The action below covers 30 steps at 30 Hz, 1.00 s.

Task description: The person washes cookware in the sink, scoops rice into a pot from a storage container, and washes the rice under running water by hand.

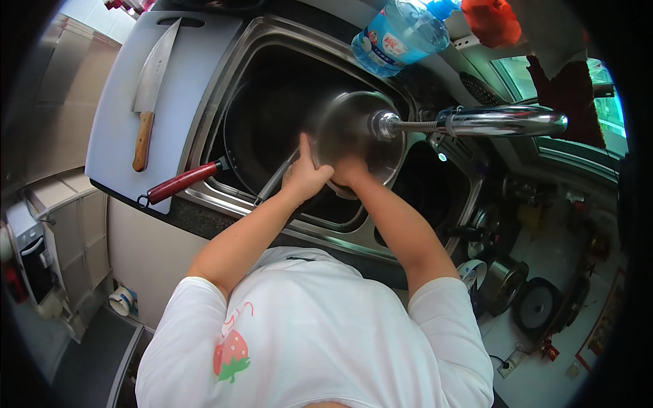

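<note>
I judge the metal pot (pixel 340 127), in the sink (pixel 212 112) beneath the tap (pixel 503 122), rigid and slippery: grip the handle (pixel 274 182), where the left hand (pixel 309 179) curls, index extended; the right hand's (pixel 350 170) closure I cannot tell.

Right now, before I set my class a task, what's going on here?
A person works at a sink. The left hand is at a grey handle; the right hand, blurred, reaches past the rim of a round metal vessel below the tap. A red-handled pan sits in the sink, its handle over the edge. To its left, a knife lies on a white cutting board.
</note>
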### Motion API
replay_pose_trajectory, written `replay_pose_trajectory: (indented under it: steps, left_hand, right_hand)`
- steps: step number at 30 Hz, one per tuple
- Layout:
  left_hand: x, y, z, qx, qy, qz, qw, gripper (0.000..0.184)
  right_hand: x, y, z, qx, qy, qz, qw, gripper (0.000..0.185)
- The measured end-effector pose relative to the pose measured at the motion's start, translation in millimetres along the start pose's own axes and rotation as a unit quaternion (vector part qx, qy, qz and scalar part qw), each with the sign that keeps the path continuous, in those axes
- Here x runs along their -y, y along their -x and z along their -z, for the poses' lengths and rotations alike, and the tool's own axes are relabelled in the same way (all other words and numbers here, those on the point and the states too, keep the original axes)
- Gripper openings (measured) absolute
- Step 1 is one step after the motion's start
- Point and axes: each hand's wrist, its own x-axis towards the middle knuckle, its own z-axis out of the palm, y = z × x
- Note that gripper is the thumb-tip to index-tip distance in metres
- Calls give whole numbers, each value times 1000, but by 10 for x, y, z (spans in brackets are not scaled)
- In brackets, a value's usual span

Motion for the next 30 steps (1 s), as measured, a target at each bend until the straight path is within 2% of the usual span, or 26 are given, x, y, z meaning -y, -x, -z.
replay_pose_trajectory:
  steps: [2,5,7,8,10,12,14,17,20,22,24,26,29,30]
  left_hand:
    - [52,-27,-32,2,9,12,1000,101]
    - [202,-52,-68,-5,33,30,999,101]
    - [222,-52,-60,-7,43,25,999,101]
    - [243,-69,-74,-7,48,18,999,101]
    - [289,-91,-87,-8,56,4,998,100]
    - [278,-96,-90,3,72,-20,997,100]
    - [251,-113,-83,3,64,-26,998,100]
    - [160,-73,-22,-4,26,-11,1000,100]
    - [58,3,35,-3,9,-8,1000,100]
    - [-70,60,110,-4,-18,-11,1000,99]
    - [-161,83,122,-2,-29,4,1000,99]
    - [-194,48,95,-9,-31,1,999,99]
    - [-131,45,38,-20,-24,-5,1000,99]
    - [-125,57,50,-16,-22,1,1000,99]
  right_hand:
    - [26,-102,-140,122,-109,-29,986,44]
    - [-132,-352,-374,147,-109,54,982,41]
    - [-268,-647,-482,69,160,148,973,35]
    - [-312,-735,-462,27,293,189,937,32]
    - [-288,-821,-411,-33,38,111,993,26]
    - [-87,-690,-212,-74,-109,72,989,24]
    - [216,-247,39,-90,-140,83,983,25]
    - [-72,-128,53,57,68,205,975,32]
    - [-477,-223,170,129,-35,71,988,41]
    - [-542,-263,40,6,-15,86,996,44]
    - [-506,-235,-104,-75,-1,81,994,46]
    - [-140,-61,-4,-113,14,59,992,49]
    - [-39,-213,-274,37,-92,34,995,44]
    - [-66,-250,-345,45,-114,61,991,41]
